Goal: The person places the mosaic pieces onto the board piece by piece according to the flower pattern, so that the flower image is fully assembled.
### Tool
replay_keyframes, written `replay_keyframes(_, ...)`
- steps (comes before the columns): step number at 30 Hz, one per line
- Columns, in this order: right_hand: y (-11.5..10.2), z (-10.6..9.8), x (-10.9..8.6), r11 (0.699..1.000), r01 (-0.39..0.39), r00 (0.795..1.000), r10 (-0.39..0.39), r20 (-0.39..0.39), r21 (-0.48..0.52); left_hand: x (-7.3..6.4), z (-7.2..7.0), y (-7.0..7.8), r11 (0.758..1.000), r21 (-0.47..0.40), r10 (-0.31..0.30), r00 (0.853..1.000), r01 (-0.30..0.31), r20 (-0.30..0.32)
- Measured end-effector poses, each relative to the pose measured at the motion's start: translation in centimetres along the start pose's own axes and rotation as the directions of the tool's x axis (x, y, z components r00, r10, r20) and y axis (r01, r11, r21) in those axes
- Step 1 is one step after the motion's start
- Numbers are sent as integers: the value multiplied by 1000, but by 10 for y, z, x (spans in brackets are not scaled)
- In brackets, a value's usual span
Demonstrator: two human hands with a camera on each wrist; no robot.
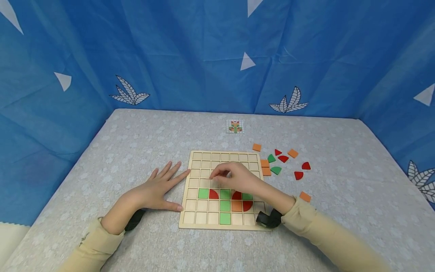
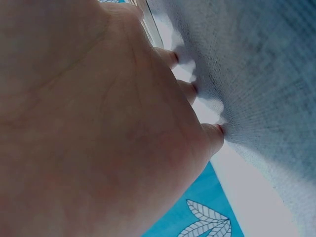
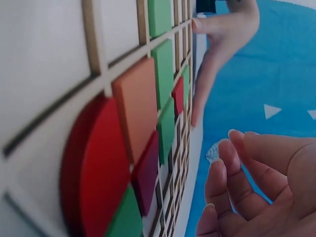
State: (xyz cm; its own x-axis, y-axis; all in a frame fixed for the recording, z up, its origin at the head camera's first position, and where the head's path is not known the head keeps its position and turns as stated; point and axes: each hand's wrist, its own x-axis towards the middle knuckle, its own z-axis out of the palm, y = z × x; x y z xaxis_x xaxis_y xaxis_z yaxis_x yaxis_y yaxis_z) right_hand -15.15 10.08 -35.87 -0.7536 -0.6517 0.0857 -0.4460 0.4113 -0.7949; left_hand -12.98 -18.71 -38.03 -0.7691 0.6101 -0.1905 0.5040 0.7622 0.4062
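Observation:
A wooden grid board (image 1: 208, 219) lies on the table with green squares (image 1: 225, 218), red quarter-circles (image 1: 213, 194) and one orange square (image 1: 236, 206) set in its cells nearest the person. My left hand (image 1: 154, 190) rests flat beside the board, fingers spread, with the thumb and index fingertips at its left edge. Over the middle of the board hovers my right hand (image 1: 239, 177), fingers loosely bent and thumb near the index fingertip. The right wrist view shows no piece between the fingers (image 3: 229, 180); a raised red quarter-circle (image 3: 98, 163) is close by.
Right of the board lie loose orange squares (image 1: 293, 153), red pieces (image 1: 298, 175) and green quarter-circles (image 1: 276, 170). Behind the board is a small pattern card (image 1: 234, 126). A blue curtain (image 1: 190, 56) encloses the table (image 1: 142, 136) at the back and sides.

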Motion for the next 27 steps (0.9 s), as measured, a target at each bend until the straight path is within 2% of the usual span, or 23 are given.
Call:
replay_keyframes(6,6,-19,-15,995,-97,993,98,-61,20,0,1,-1,1000,-4,-2,1000,2,0)
replay_keyframes(12,21,-40,-33,989,-145,976,148,-160,34,0,1,-1,1000,-12,3,1000,-3,-5)
replay_keyframes(18,44,-56,-55,965,-254,932,228,-280,-59,-1,0,0,1000,-18,10,1000,-10,-10)
replay_keyframes(22,59,-66,-64,946,-301,906,245,-346,-118,-1,-1,0,1000,-22,13,1000,-13,-7)
replay_keyframes(25,66,-72,-69,944,-301,906,239,-348,-135,-1,0,0,1000,-19,6,1000,-6,-3)
replay_keyframes(27,69,-74,-70,946,-291,915,233,-328,-141,0,0,0,1000,-22,9,1000,-9,-6)
